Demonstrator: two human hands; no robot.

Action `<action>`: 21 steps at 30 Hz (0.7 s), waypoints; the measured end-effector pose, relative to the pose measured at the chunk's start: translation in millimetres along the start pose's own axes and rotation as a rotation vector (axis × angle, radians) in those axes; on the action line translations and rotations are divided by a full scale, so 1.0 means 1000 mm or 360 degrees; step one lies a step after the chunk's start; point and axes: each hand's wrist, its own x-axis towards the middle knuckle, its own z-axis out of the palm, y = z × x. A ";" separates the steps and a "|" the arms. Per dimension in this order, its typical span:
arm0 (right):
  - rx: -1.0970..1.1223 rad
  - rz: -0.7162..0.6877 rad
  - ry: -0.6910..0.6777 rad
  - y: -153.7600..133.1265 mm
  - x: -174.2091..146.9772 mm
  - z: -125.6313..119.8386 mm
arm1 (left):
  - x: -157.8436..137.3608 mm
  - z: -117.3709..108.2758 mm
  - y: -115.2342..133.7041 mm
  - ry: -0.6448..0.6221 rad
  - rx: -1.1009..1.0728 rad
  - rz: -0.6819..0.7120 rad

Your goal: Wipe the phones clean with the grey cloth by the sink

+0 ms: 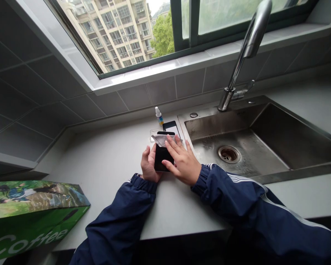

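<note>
A black smartphone (pixel 161 159) rests in my left hand (pixel 149 165), its dark screen facing up and my fingers around its left edge and underside. Over the phone's upper part, my right hand (pixel 183 160) presses a grey cloth (pixel 160 140) flat with its fingertips. The thumb of that hand lies close over the screen. Just beyond the phone are a clear phone case (pixel 152 134), partly covered by the cloth, and a dark-framed flat packet (pixel 170 125) with a white area. A small white-capped spray bottle (pixel 159 117) with a blue and yellow label stands behind them.
To the right a steel sink (pixel 270 173) is set into the white countertop (pixel 105 154), with a tall chrome faucet (pixel 237 62) at its back edge. A green coffee box (pixel 38 217) occupies the left front. Tiled wall and a window sill (pixel 165 66) bound the back.
</note>
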 end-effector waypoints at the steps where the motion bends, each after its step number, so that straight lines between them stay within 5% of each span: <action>1: 0.0010 -0.0045 -0.0042 0.000 -0.001 0.000 | 0.000 0.000 0.000 0.0002 -0.0012 -0.0021; 9: 0.0002 -0.0221 -0.0241 -0.004 -0.005 0.001 | 0.001 0.001 0.002 0.0118 -0.0065 -0.0122; 21: -0.0090 0.0111 0.0058 0.008 0.002 -0.001 | -0.003 -0.004 -0.004 -0.0169 0.0024 -0.0287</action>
